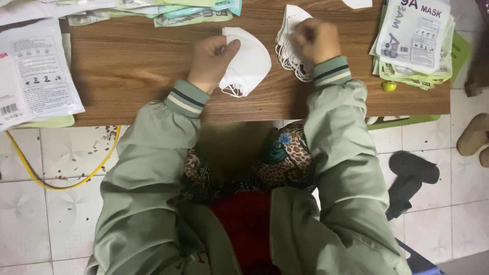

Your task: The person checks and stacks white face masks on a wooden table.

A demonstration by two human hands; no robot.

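My left hand [210, 60] grips a folded white face mask [249, 63] by its edge, thumb on top, over the low wooden table [132, 66]. My right hand [315, 39], slightly blurred, rests with fingers closed on a stack of white masks [289, 30] just right of the held one; ear loops stick out under the stack. Both arms wear pale green sleeves with striped cuffs.
Printed mask packets lie in piles at the table's right [415, 38], along the far edge [168, 10] and on the left [33, 71]. A small green round thing [389, 86] sits near the right pile. On the tiled floor lie a yellow cord [56, 181], dark slippers [410, 178] and tan shoes [473, 137].
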